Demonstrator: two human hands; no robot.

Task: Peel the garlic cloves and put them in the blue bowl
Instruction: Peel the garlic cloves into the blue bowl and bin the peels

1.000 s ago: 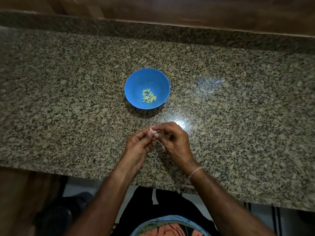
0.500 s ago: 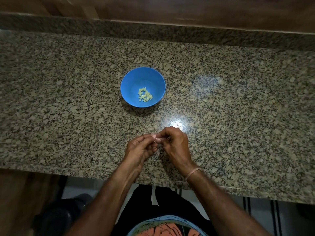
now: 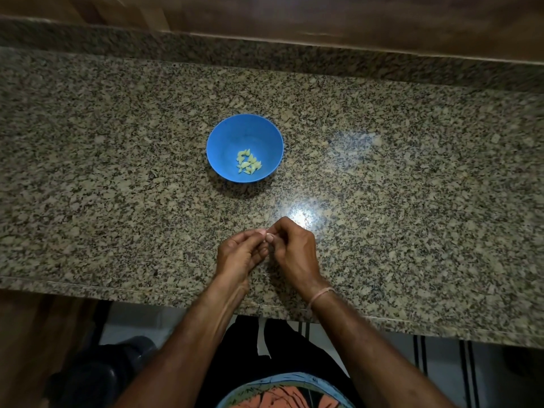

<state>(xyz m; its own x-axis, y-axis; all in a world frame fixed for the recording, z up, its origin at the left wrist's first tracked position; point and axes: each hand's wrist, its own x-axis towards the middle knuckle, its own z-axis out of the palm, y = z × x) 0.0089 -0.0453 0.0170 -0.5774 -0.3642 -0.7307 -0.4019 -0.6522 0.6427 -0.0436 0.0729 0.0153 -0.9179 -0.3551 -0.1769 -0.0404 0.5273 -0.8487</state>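
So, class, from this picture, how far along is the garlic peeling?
Done: a small pile of peeled cloves lies in the blue bowl. In hand: left hand and right hand pinch a small pale piece, apparently a clove, over the counter. Left: finish peeling it and drop it in the bowl; no unpeeled cloves show elsewhere.

Left hand (image 3: 238,256) and right hand (image 3: 295,251) have drawn slightly farther from the blue bowl (image 3: 223,142). The garlic clove (image 3: 261,231) they pinch looks more hidden, possibly.
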